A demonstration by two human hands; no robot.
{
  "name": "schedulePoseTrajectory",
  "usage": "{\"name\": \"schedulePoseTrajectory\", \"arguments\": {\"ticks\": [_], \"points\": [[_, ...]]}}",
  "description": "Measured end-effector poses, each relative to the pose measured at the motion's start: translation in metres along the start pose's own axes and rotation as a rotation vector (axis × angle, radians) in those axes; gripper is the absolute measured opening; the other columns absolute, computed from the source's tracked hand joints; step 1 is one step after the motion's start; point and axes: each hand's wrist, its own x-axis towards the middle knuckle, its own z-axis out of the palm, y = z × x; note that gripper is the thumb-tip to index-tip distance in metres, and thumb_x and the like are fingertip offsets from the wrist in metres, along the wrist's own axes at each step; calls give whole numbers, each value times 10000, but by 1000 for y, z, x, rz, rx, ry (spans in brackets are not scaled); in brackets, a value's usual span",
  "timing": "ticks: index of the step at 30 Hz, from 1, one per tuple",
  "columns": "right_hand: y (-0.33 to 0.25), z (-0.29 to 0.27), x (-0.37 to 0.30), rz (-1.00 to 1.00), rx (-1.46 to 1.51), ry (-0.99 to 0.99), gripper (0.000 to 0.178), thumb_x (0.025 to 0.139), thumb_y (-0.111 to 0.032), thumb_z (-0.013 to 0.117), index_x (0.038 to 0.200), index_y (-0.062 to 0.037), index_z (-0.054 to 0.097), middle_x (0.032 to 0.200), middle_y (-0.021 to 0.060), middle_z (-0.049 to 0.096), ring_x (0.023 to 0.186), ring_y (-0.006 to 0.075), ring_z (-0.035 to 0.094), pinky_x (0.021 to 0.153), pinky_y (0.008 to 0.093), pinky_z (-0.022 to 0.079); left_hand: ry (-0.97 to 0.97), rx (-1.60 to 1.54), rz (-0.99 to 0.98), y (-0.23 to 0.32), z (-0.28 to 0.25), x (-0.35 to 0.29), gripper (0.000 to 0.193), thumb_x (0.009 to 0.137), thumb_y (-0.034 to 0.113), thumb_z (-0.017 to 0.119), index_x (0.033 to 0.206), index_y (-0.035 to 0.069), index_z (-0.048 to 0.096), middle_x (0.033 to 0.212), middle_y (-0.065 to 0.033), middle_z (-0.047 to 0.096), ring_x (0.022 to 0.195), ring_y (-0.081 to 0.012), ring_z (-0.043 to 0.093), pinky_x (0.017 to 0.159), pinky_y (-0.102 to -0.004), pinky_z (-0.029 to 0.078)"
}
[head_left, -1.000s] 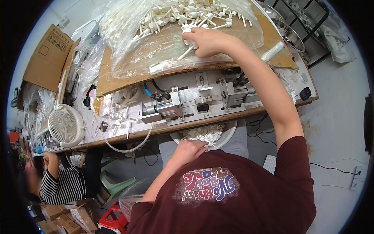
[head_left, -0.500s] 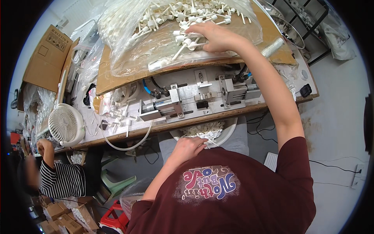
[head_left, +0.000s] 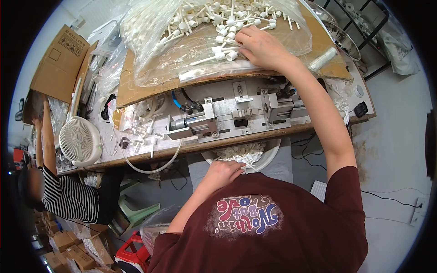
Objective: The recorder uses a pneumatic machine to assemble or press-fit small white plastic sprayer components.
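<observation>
My right hand (head_left: 261, 49) reaches over the far side of the bench, its fingers curled round white plastic stemmed pieces (head_left: 224, 48) at the near edge of a pile. The pile (head_left: 227, 16), of the same pieces with short cylindrical heads, lies on a clear plastic bag (head_left: 164, 68) spread over cardboard (head_left: 127, 88). My left hand (head_left: 222, 176) is low by my lap, at the near rim of a white bowl (head_left: 273, 154) holding many small white parts (head_left: 248, 152). Its fingers are bent together. White slender bits show by the fingertips; what they grip is not clear.
A metal clamping fixture (head_left: 241, 113) with cylinders and blue tubing sits at the bench's front edge. Left of it are loose white fittings (head_left: 148, 134), a looped hose (head_left: 154, 172) and a white fan (head_left: 80, 141). A co-worker in a striped top (head_left: 75, 198) reaches toward an open carton (head_left: 57, 59).
My right hand has shifted slightly right, its fingers drawing in around the near pieces. The left hand has hardly moved. The co-worker's arms have risen toward the carton.
</observation>
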Motion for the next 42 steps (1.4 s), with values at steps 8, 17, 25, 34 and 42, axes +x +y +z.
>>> {"name": "schedulePoseTrajectory", "arguments": {"ticks": [8,17,25,34,42], "points": [[7,1,-18,172,234,11,185,903,-116,639,1057,-22,595,967,160,660,912,339,651,788,394,514,10,50,25,-6,5,-2,188,874,227,685,1024,124,731,856,-61,719,715,-259,690,619,-372,550],[11,11,-23,343,283,218,212,917,-135,644,1073,9,658,1008,192,686,918,302,684,820,351,523,36,68,29,-5,4,-9,229,869,240,673,1051,108,716,842,-87,700,740,-286,686,636,-406,547],[59,24,-31,745,885,317,232,977,-225,633,1109,-35,655,950,24,656,753,56,553,661,193,446,156,50,54,-6,5,-12,270,881,281,647,1086,112,697,868,-86,705,730,-306,674,630,-418,539],[18,1,-42,837,1307,402,198,998,-221,605,1100,-51,608,985,22,641,705,40,542,559,158,396,547,54,124,31,-35,21,237,867,230,685,1055,84,684,903,-75,687,719,-269,662,615,-371,538],[-98,-14,-67,789,1366,535,165,1007,-159,574,1119,-38,558,991,78,631,682,79,559,540,193,410,861,70,180,62,-95,68,349,820,145,726,1146,48,643,1037,-97,664,891,-255,663,729,-340,552]]}}
